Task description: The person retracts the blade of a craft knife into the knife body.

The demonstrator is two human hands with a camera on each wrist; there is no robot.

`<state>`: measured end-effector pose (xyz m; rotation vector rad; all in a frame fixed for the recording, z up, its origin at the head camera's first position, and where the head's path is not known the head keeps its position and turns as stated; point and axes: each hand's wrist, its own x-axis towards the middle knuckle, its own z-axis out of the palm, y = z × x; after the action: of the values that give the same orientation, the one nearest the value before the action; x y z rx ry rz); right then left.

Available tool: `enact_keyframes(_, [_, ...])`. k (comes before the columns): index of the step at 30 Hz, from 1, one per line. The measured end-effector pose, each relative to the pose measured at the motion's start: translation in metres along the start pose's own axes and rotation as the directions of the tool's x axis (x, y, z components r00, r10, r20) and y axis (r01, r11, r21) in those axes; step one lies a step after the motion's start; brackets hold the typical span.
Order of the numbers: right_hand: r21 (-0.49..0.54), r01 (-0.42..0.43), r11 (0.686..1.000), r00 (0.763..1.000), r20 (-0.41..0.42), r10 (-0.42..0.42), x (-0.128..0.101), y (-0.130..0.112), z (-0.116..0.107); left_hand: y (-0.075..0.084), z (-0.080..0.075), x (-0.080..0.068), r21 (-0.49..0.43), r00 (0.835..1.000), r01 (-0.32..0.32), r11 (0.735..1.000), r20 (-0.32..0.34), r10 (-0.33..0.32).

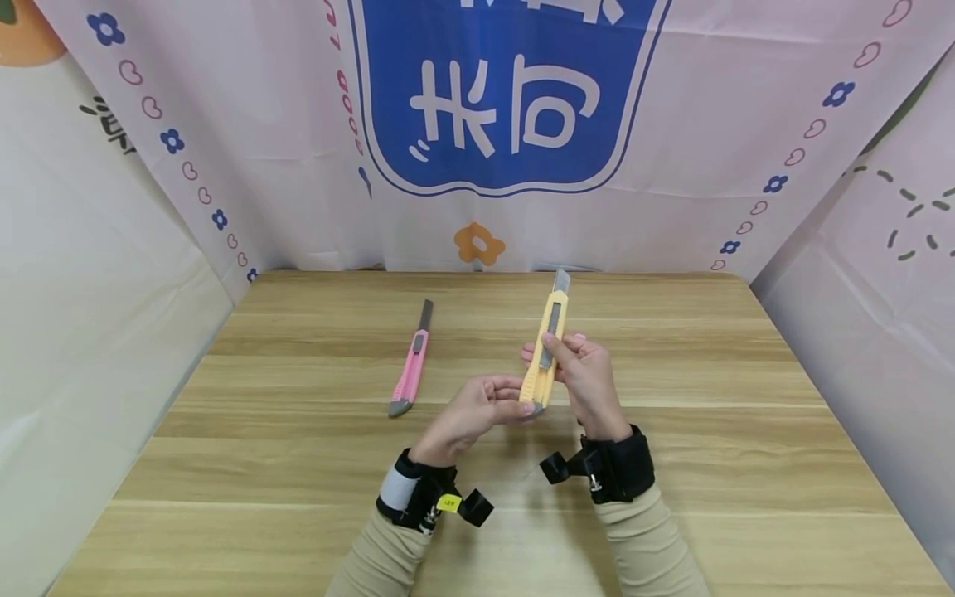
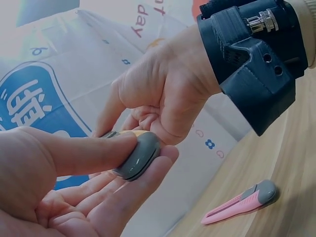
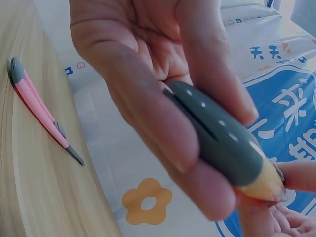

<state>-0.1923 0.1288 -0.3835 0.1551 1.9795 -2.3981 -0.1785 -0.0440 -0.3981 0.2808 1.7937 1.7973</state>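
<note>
Both hands hold a yellow utility knife [image 1: 532,385] above the wooden table, its wide blade [image 1: 562,282] showing at the far end. My left hand [image 1: 473,412] pinches the grey end cap [image 2: 140,157] between thumb and fingers. Higher up the body, my right hand [image 1: 594,377] grips it with the thumb on the front near the grey slider [image 1: 547,358] and the fingers behind. A pink utility knife [image 1: 408,377] with a grey end lies on the table to the left, its dark blade [image 1: 426,314] pointing away from me.
The wooden table [image 1: 298,464] reaches back to a printed white curtain [image 1: 283,191] with a blue sign. Pale cloth walls [image 1: 82,315] stand along both sides. Black camera bands are strapped round both wrists.
</note>
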Motion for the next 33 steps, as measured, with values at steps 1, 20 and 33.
enact_keyframes(1, [0.000,-0.003,1.000,1.000,0.002,0.003,0.0001,-0.0001,0.0000,0.0005,0.0007,-0.0003,-0.008,1.000,-0.006,1.000,-0.002,0.006])
enact_keyframes(20, [-0.010,0.021,1.000,0.999,-0.040,-0.021,-0.0014,0.0022,0.0067,0.0015,0.0050,0.0013,-0.001,0.997,0.010,1.000,-0.074,-0.010])
enact_keyframes(33, [-0.020,0.021,1.000,0.999,-0.037,-0.021,-0.0017,0.0024,0.0032,0.0012,0.0044,0.0007,0.009,0.998,0.026,1.000,-0.059,-0.025])
